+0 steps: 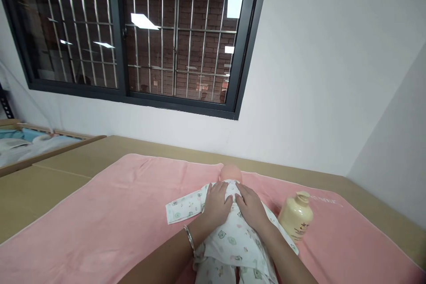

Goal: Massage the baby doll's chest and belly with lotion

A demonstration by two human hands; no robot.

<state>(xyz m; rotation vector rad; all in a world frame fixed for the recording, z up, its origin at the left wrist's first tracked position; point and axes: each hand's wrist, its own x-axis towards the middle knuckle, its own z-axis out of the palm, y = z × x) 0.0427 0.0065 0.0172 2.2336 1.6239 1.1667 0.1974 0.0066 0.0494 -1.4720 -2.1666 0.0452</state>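
Note:
A baby doll (230,172) lies on a pink towel (126,213), dressed in a white top (233,235) with small printed figures and matching trousers (216,271). Its bald head points away from me. My left hand (218,204) rests flat on the left side of the doll's upper body, fingers stretched toward the head. Opposite it, my right hand (251,204) lies flat on the right side, also with fingers extended. Neither grasps anything. The left sleeve (184,208) spreads out sideways; my right forearm partly covers the other. A bangle circles my left wrist.
To the right of the doll, a pale yellow pump bottle (296,216) stands on the towel. Beneath the towel is a tan surface (69,177) reaching the white wall. A wooden-edged bin (40,144) with blue and white cloth is at far left. Above is a barred window (179,40).

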